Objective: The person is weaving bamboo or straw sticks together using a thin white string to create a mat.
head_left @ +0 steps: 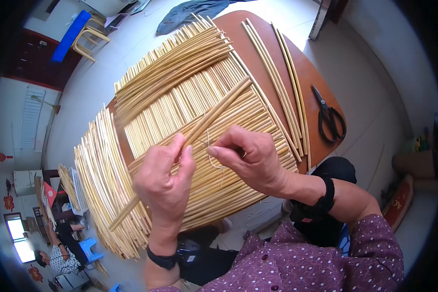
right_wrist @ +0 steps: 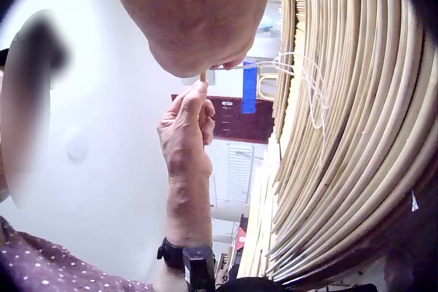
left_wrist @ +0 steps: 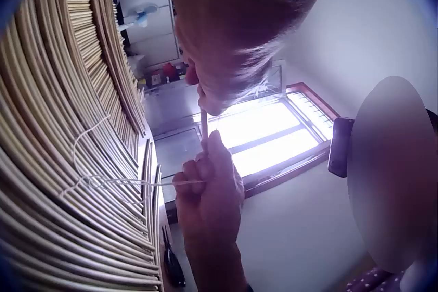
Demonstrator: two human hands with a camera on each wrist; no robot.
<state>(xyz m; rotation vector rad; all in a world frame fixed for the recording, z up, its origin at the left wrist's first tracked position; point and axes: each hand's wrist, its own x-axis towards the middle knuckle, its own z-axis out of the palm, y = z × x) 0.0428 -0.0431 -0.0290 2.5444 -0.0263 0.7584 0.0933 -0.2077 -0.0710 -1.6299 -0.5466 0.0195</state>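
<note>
In the head view my left hand (head_left: 163, 180) grips a pair of reed sticks (head_left: 224, 104) held aslant over a mat of tied reed sticks (head_left: 228, 182). My right hand (head_left: 248, 155) is just to their right, thumb and forefinger pinching a thin string (head_left: 210, 158). From the pinch the string runs to the sticks beside my left thumb, and a loose loop hangs over the mat. The left wrist view shows the string (left_wrist: 164, 184) drawn from the mat into my right hand (left_wrist: 212, 199). My left hand (right_wrist: 185, 124) holds the stick end in the right wrist view.
A bundle of loose sticks (head_left: 175, 68) lies across the mat's far part. More sticks (head_left: 272, 73) and black-handled scissors (head_left: 330, 121) lie on the brown table (head_left: 321, 80). Another stack of sticks (head_left: 100, 180) is at left. Further off, another person (head_left: 61, 255) sits by a blue stool (head_left: 90, 249).
</note>
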